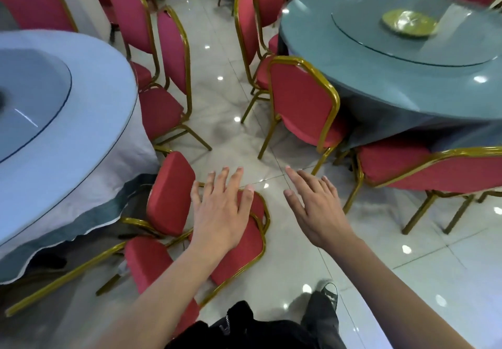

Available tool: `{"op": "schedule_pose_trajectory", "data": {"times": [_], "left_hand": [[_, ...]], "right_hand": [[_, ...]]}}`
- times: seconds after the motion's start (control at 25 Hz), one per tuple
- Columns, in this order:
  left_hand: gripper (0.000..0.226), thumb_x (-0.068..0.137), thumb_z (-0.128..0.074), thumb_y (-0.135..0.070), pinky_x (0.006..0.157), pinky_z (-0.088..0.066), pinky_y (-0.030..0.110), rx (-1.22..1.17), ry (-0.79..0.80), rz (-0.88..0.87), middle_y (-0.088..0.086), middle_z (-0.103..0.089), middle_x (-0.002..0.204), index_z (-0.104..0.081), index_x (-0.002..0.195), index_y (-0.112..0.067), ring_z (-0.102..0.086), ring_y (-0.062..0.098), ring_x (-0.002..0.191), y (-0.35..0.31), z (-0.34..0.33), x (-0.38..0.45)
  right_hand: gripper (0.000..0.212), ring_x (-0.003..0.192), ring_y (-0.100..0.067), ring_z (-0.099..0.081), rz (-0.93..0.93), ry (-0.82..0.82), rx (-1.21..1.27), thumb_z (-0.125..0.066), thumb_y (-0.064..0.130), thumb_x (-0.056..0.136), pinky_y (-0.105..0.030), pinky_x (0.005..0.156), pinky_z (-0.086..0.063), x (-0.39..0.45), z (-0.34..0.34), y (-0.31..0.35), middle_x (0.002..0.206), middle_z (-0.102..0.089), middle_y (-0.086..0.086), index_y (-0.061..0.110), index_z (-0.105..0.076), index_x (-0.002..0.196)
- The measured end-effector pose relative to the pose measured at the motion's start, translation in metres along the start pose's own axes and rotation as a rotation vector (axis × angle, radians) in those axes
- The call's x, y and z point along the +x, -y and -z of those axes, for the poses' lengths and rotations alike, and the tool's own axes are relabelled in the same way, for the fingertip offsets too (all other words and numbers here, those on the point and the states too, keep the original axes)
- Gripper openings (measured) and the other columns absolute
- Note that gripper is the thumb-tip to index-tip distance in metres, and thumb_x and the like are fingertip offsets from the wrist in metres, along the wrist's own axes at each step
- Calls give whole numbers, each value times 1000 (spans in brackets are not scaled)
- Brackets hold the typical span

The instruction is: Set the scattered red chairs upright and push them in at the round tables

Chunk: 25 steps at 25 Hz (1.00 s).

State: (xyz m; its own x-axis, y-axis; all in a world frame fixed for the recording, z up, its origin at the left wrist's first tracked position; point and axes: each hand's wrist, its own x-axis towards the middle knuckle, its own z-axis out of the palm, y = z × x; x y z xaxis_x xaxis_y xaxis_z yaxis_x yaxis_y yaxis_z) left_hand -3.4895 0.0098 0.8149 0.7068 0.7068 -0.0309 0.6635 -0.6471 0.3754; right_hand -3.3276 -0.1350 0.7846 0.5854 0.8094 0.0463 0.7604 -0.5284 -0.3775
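Observation:
A red chair with a gold frame [239, 250] lies tipped over on the floor beside the pale blue round table [89, 120], its seat [169, 193] turned up toward the tablecloth. A second red chair [148, 261] lies tangled against it, lower left. My left hand [221, 212] hovers over the fallen chair's backrest, fingers spread, holding nothing. My right hand [316, 207] is open above the bare floor, just right of that backrest. An upright red chair [303, 104] stands pushed in at the teal round table [380, 74].
Two upright red chairs [169, 76] stand by the pale table and two more [254, 33] at the teal table's left. Another chair [423, 169] sits at the teal table's near edge. A yellow dish [410, 23] rests on its glass turntable. Glossy tile floor [225, 136] runs between the tables.

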Motion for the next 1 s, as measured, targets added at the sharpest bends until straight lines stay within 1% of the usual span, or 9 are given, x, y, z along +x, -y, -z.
{"op": "schedule_pose_trajectory", "data": {"times": [0.12,0.2,0.4,0.56,0.68,0.84,1.0], "left_hand": [[73,93,2,-63,124,1,50,21,-52,66,-4,-21,166,-22,157,-36,-10,20,154,-35,-22,27],[69,96,-2,-61,124,-1,50,25,-85,140,-4,-23,165,-23,157,-36,-12,20,154,-57,-35,39],[65,99,-7,-61,124,-5,51,11,-146,436,-5,-22,166,-24,157,-38,-12,21,154,-95,-60,45],[70,94,-1,-65,124,-5,50,1,-194,670,-8,-19,167,-22,156,-40,-10,19,154,-107,-67,35],[73,92,1,-66,124,-3,50,-35,-269,811,-10,-15,167,-20,157,-40,-6,18,155,-100,-59,40],[73,92,0,-65,124,-2,49,-70,-299,876,-9,-15,167,-19,157,-39,-6,18,155,-89,-58,54],[72,93,0,-65,124,-1,48,-156,-274,904,-10,-12,168,-18,158,-39,-4,18,155,-69,-67,78]], "right_hand": [[59,147,-18,-31,88,35,4,-13,60,106,-40,126,-10,38,9,-39,156,-40,1,39,-18,160],[59,146,-18,-32,164,79,3,-12,60,105,-41,125,-12,64,15,-66,157,-40,1,39,-18,160],[64,144,-21,-35,384,233,32,-9,63,102,-43,124,-16,127,15,-106,155,-42,0,37,-22,159],[63,147,-19,-29,548,370,76,-12,61,102,-41,126,-12,161,2,-106,158,-37,0,37,-22,160],[62,149,-15,-28,656,416,93,-12,61,102,-41,126,-11,182,-9,-90,159,-36,0,38,-20,160],[59,150,-12,-23,710,453,90,-13,59,103,-37,126,-5,205,-16,-72,161,-33,2,43,-15,160],[59,150,-13,-24,741,464,58,-15,60,104,-39,127,-8,230,-22,-64,161,-33,1,42,-17,160]]}}
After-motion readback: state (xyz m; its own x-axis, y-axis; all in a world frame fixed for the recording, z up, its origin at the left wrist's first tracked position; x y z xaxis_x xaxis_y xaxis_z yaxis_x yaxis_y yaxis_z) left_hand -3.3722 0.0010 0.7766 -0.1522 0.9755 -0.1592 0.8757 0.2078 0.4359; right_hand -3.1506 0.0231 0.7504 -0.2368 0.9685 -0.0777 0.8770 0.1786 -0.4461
